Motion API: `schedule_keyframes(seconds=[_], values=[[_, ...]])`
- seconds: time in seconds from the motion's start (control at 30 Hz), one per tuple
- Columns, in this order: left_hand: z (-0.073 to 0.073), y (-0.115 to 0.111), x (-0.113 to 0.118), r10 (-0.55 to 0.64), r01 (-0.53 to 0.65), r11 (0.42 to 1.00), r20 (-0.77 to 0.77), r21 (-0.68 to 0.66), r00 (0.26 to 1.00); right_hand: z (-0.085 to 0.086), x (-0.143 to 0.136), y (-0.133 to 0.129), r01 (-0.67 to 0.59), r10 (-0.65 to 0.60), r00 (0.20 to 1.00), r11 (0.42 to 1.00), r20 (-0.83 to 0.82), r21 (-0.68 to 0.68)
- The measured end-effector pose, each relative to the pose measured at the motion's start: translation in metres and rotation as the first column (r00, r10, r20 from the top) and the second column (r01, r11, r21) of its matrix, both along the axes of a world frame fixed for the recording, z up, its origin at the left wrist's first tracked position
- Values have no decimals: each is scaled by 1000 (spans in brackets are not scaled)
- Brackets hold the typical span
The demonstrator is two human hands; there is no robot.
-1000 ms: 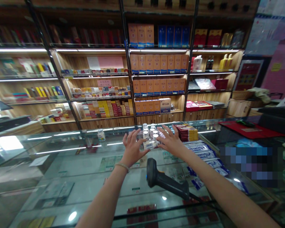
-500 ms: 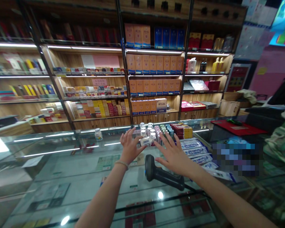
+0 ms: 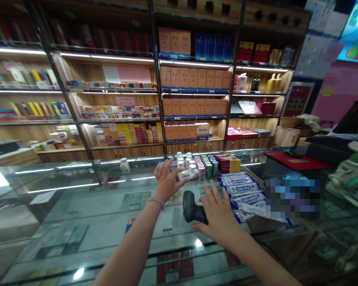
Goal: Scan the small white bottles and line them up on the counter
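Pulled back toward the wearer since the earlier frame, the right hand [image 3: 219, 206] is now held over the barcode scanner [image 3: 189, 206], whose handle is partly covered; its fingers are spread, nothing is clasped, and whether the handle is being touched cannot be told. At the thumb tip of the left hand [image 3: 166, 178], a clear, white-capped bottle [image 3: 185, 174] is seen tipped on its side, just in front of the upright clear bottles [image 3: 180, 164] on the glass counter [image 3: 101, 206]; whether it is pinched or merely steadied cannot be made out. If that thumb were slipped, the bottle could be rolled across the smooth glass; if it were pushed forward, the close-packed upright ones and the pink bottles [image 3: 201, 171] beside them could be toppled. By a careless sideways sweep of the right hand, the scanner might be spun or the blue-and-white packets [image 3: 243, 187] shoved askew
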State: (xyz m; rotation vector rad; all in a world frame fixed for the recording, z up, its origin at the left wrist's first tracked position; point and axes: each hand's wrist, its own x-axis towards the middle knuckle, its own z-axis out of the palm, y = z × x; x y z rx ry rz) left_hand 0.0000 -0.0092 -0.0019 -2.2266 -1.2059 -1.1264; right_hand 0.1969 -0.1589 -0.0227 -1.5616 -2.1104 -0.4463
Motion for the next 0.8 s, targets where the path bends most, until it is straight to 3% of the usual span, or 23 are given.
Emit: schedule_keyframes(seconds=[0.17, 0.53, 0.67, 0.8], values=[[-2, 2, -2, 8, -8, 1000, -1, 11, 1000, -6, -7, 0, 21, -22, 999, 999, -24, -31], [0, 2, -3, 38, -38, 999, 10, 8, 999, -9, -19, 5, 46, -47, 999, 994, 5, 96], [0, 2, -4, 35, -35, 999, 17, 7, 999, -9, -17, 7, 48, -45, 997, 998, -67, 43], [-2, 4, -6, 43, -43, 999, 35, 7, 998, -1, -9, 4, 15, 2, 975, 997, -220, 76]])
